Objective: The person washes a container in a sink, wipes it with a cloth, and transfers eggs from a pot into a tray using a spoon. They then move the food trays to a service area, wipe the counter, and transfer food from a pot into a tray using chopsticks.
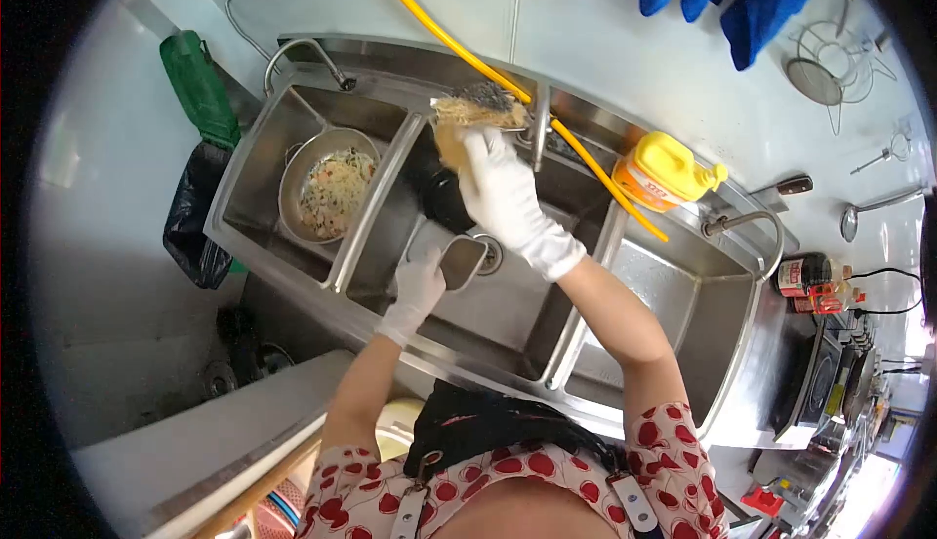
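Note:
My left hand, in a white glove, grips a small metal container by its near left side, over the middle sink basin. My right hand, also gloved, is raised at the back of that basin, its fingers closed on a tan, sponge-like pad. Just beyond the fingertips lies a pile of tan and dark scouring material, beside the faucet. A black, rounded item sits partly hidden behind my right hand.
In the left basin stands a round metal pan with food scraps. A yellow hose runs across the back to the right basin. A yellow jug and a knife are on the back ledge. Blue gloves hang above.

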Demonstrator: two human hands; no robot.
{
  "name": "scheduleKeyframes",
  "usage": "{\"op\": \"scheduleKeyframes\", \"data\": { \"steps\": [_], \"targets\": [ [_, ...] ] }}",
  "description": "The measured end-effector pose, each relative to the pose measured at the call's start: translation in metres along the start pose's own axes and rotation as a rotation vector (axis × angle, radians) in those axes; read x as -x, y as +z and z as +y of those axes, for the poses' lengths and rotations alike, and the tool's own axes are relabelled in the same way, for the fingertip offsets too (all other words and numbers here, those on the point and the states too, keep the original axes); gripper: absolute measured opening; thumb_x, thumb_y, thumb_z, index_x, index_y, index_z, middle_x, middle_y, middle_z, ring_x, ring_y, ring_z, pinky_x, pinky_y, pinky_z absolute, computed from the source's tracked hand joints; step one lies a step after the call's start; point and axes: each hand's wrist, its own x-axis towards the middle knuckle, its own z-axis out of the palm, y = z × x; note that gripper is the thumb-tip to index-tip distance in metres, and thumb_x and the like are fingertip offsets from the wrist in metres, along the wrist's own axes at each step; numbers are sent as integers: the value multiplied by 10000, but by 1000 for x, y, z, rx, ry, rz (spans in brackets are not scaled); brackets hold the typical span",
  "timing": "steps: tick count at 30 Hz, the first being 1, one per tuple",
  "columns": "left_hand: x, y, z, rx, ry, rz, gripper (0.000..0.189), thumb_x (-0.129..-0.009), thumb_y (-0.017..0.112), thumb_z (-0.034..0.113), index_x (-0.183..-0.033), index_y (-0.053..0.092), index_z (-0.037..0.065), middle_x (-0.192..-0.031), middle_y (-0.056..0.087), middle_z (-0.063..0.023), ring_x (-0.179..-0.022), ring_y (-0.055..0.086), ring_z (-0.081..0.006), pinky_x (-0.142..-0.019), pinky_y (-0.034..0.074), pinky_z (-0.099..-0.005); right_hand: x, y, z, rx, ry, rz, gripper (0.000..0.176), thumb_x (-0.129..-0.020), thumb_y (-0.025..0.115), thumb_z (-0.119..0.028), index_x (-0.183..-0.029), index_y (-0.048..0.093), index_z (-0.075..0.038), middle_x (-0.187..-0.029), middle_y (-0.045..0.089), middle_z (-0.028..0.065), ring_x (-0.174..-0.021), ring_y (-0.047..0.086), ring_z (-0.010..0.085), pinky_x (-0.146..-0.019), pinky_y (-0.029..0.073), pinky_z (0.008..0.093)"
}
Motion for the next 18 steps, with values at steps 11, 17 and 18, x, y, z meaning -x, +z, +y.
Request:
{"op": "scheduleKeyframes", "data": {
  "steps": [11,17,18],
  "targets": [
    [4,4,-57,230,-21,-8,133,-697,608,46,-747,487,69,-629,561,-159,-586,574,-390,-520,438,-501,-44,112,91,670,446,-49,731,-769,664,-307,-1346,367,30,-1375,357,215,-1300,320,384,-1063,244,521],
    [-27,-14,-64,196,388,72,139,-693,604,42,-718,474,83,-668,552,-116,-495,537,-336,-460,431,-451,18,37,-2,208,81,157,557,-738,668,-156,-1234,483,17,-1281,449,214,-1231,407,393,-1048,287,515],
    [-31,-18,-59,210,431,56,139,-693,604,42,-718,474,83,-668,552,-116,-495,537,-336,-460,431,-451,43,18,-13,158,24,131,541,-734,666,-150,-1222,498,12,-1278,459,214,-1206,434,395,-1043,288,528]
  ]
}}
